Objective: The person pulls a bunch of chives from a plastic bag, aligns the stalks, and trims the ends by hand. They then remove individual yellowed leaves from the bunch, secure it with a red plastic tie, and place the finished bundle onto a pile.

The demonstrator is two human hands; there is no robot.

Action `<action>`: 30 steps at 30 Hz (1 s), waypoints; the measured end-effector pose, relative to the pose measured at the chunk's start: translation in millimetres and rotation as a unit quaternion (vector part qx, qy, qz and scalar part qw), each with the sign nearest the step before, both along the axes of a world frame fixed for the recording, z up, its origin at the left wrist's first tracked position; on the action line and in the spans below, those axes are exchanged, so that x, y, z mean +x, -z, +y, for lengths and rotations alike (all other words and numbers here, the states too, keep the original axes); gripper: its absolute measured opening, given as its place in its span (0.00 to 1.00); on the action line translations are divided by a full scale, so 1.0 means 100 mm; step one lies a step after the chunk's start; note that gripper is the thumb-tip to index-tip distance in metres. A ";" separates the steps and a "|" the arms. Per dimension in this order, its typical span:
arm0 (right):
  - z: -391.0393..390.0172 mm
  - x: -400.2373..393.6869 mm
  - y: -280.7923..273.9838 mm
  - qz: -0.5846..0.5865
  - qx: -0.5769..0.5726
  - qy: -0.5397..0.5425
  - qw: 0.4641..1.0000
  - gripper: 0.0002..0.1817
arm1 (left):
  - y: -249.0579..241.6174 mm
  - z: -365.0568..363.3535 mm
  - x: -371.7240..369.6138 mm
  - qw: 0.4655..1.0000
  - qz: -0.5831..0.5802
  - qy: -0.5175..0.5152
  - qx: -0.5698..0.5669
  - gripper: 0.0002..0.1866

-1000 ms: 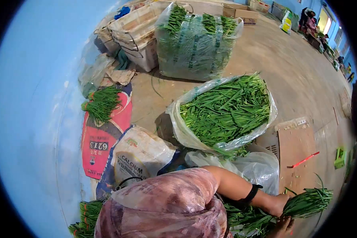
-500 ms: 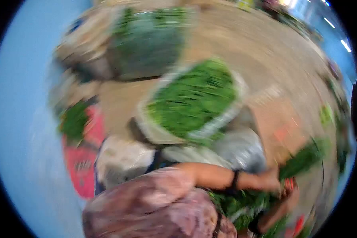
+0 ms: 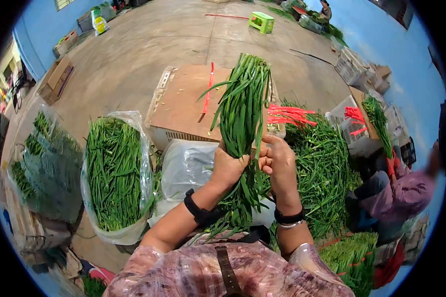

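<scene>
A long bunch of garlic chives [image 3: 243,109] stands upright in front of me, its pale cut ends at the top. My left hand [image 3: 229,166] is wrapped around its lower part, and leaf tips hang below the fist. Right beside the bunch, my right hand [image 3: 280,161] has its fingers curled towards the leaves; what they hold, if anything, is hidden. A dark band is on each wrist. Behind the bunch is a cardboard-topped crate [image 3: 183,109] with red strips [image 3: 290,116] lying at its right side.
Loose chives [image 3: 317,173] are heaped at my right, with tied bunches [image 3: 352,257] nearer me. A lined container of chives [image 3: 114,173] and a filled plastic bag [image 3: 47,168] stand at left. A co-worker in red gloves [image 3: 391,166] sits at right. A green stool [image 3: 260,23] stands farther back.
My view has swung from the left side to the crate ahead. The bunch, lying sideways before, is now upright in my left hand, and my right hand is beside it.
</scene>
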State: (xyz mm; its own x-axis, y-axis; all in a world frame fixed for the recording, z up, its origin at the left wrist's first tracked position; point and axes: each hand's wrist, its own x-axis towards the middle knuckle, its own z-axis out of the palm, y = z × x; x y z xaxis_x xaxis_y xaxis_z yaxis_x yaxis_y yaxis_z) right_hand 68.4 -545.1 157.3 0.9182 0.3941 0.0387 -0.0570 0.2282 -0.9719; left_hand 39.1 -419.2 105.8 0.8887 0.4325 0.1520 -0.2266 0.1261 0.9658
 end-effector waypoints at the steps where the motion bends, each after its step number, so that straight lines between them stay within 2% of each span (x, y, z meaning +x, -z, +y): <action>1: 0.06 -0.02 0.05 -0.063 -0.043 0.020 0.997 0.19 | -0.02 -0.02 0.02 1.000 0.009 0.011 0.005 0.15; 2: 0.09 -0.03 0.09 -0.126 -0.087 0.041 0.987 0.18 | -0.02 -0.04 0.04 1.000 0.016 0.023 0.010 0.15; 3: 0.07 -0.03 0.09 -0.133 -0.130 0.031 0.982 0.14 | 0.01 -0.09 0.08 0.998 0.001 0.037 -0.059 0.14; 4: 0.01 0.03 0.18 -0.176 -0.216 0.044 0.959 0.08 | 0.05 -0.11 0.10 0.998 0.001 0.040 -0.043 0.13; 6: -0.04 0.07 0.23 -0.196 -0.167 0.109 0.960 0.06 | 0.13 -0.08 0.13 0.999 -0.006 0.041 -0.013 0.13; 9: -0.16 0.10 0.22 -0.251 -0.251 0.147 0.923 0.10 | 0.14 -0.04 0.13 0.994 0.038 0.091 -0.041 0.11; 12: -0.23 0.06 0.27 -0.347 -0.460 0.137 0.806 0.14 | 0.11 -0.04 0.12 0.982 0.050 0.143 -0.115 0.14; 16: -0.13 -0.07 0.32 -0.298 -0.566 0.065 0.766 0.21 | 0.20 -0.07 0.15 0.973 0.034 0.170 -0.153 0.20; 17: -0.13 -0.06 0.40 -0.331 -0.580 0.050 0.742 0.26 | 0.21 -0.07 0.15 0.972 0.038 0.174 -0.152 0.22; 19: -0.09 -0.09 0.46 -0.384 -0.585 0.062 0.712 0.28 | 0.22 -0.08 0.16 0.976 0.037 0.171 -0.130 0.24; 21: -0.07 -0.12 0.44 -0.446 -0.587 0.069 0.672 0.29 | 0.25 -0.07 0.17 0.967 0.052 0.192 -0.157 0.24; 25: -0.07 -0.15 0.51 -0.471 -0.593 0.069 0.649 0.23 | 0.17 -0.10 0.19 0.954 0.081 0.217 -0.191 0.21; 28: -0.11 -0.27 0.37 -0.444 -0.566 0.046 0.693 0.22 | 0.20 -0.07 0.26 0.944 0.103 0.230 -0.212 0.14; 29: -0.17 -0.31 0.30 -0.402 -0.569 0.004 0.718 0.19 | 0.17 -0.06 0.25 0.938 0.121 0.230 -0.228 0.13; 30: -0.28 -0.27 0.29 -0.409 -0.492 -0.016 0.768 0.18 | 0.14 -0.05 0.24 0.932 0.138 0.230 -0.243 0.13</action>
State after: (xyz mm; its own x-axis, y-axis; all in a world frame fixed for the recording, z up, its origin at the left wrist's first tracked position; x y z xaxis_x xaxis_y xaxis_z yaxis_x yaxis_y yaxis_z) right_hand 41.8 -573.1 128.2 0.7342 0.6245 0.2665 0.6749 -0.6283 -0.3871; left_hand 63.2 -423.8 91.5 0.9733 -0.0453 -0.2252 0.2083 0.5872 0.7822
